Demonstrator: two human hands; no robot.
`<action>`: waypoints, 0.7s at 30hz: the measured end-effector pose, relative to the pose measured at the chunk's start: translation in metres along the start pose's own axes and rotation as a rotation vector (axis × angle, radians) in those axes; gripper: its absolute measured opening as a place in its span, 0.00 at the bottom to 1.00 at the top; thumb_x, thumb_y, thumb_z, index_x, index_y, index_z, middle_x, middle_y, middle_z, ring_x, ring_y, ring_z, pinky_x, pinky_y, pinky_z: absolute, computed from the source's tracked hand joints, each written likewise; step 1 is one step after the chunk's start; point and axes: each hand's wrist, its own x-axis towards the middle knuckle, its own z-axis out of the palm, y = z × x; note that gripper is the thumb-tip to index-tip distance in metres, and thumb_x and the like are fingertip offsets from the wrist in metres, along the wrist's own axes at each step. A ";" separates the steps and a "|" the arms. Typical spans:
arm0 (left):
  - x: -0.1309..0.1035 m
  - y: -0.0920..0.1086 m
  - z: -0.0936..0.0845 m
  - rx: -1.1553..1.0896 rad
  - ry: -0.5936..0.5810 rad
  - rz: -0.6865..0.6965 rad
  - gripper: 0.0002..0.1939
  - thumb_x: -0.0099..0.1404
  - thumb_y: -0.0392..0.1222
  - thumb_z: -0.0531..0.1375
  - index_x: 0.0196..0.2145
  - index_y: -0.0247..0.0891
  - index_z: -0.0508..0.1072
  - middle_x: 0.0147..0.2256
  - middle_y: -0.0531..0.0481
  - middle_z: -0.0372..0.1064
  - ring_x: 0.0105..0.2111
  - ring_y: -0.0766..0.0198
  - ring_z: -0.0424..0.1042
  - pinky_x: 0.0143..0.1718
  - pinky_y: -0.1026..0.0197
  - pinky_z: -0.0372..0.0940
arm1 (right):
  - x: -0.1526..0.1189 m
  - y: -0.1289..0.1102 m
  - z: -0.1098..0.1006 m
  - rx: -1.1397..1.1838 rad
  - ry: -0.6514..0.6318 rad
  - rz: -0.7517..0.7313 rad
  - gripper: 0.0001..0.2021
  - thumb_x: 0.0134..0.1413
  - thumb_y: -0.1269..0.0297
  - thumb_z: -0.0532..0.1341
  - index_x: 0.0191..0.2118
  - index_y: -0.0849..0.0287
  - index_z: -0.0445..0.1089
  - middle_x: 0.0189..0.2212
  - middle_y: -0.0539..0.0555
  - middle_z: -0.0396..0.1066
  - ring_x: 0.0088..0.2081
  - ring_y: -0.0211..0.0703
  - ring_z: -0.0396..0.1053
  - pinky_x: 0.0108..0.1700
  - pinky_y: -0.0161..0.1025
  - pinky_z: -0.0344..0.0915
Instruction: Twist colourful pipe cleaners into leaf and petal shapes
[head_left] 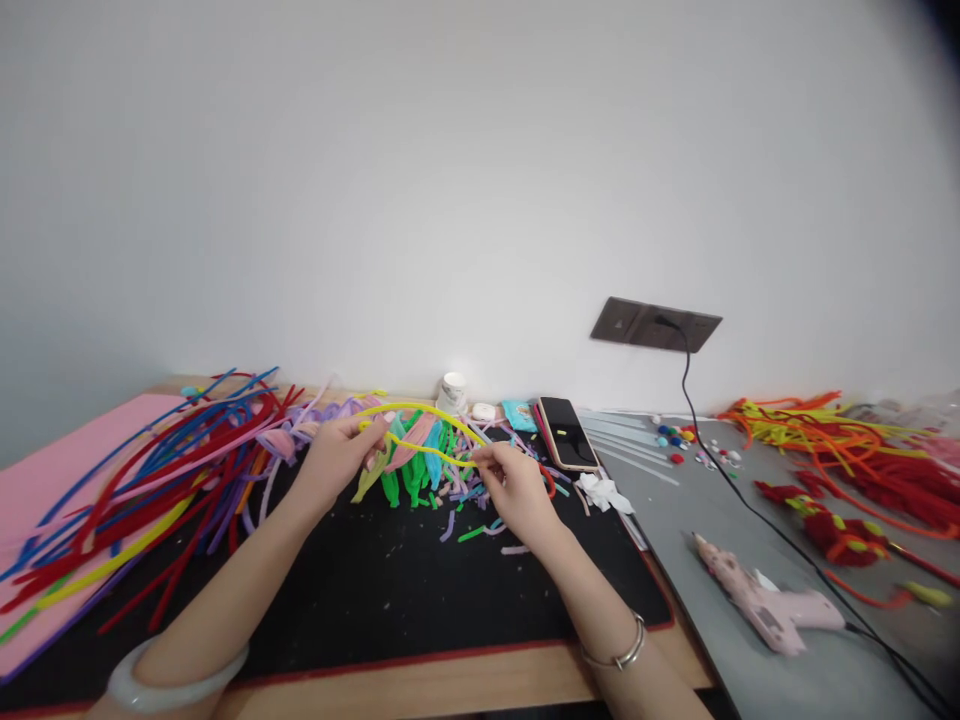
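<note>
A yellow pipe cleaner (pixel 431 408) stretches between my two hands above the black mat (pixel 420 590), bent so that two strands run side by side. My left hand (pixel 341 455) pinches it at one end, with the fingertips closed. At the other end my right hand (pixel 514 485) grips it between thumb and fingers. Just behind and below the strands lie green, blue and pink fuzzy pieces (pixel 409 470), bundled together. Short cut bits of pipe cleaner (pixel 472 533) are strewn near my right hand.
Long loose pipe cleaners (pixel 150 480) heap at the left on a pink sheet (pixel 45 460). Along the wall stand a paper cup (pixel 451 393) and a phone (pixel 568 435). To the right lie glue sticks (pixel 630 440), pom-poms (pixel 675 437) and a corded pink glue gun (pixel 772 600).
</note>
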 end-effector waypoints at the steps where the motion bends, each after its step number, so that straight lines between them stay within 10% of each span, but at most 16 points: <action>1: -0.001 0.001 0.000 -0.003 0.042 0.000 0.22 0.59 0.51 0.57 0.13 0.39 0.62 0.12 0.54 0.56 0.14 0.69 0.56 0.18 0.64 0.53 | 0.000 -0.003 -0.001 -0.002 0.015 -0.001 0.10 0.52 0.76 0.54 0.35 0.58 0.70 0.30 0.54 0.71 0.32 0.41 0.68 0.35 0.37 0.62; 14: 0.000 -0.004 -0.004 -0.088 0.232 -0.045 0.20 0.57 0.48 0.59 0.13 0.39 0.60 0.10 0.58 0.51 0.12 0.72 0.50 0.15 0.66 0.45 | -0.002 -0.013 0.003 0.288 -0.046 0.172 0.09 0.46 0.74 0.61 0.34 0.57 0.75 0.31 0.52 0.71 0.30 0.39 0.67 0.31 0.36 0.63; 21: 0.001 -0.010 -0.009 0.005 0.270 0.013 0.21 0.60 0.48 0.57 0.14 0.38 0.60 0.11 0.57 0.53 0.14 0.71 0.52 0.18 0.65 0.49 | -0.004 -0.012 -0.001 0.122 -0.020 0.008 0.06 0.50 0.74 0.61 0.27 0.57 0.73 0.26 0.51 0.71 0.30 0.40 0.67 0.34 0.36 0.61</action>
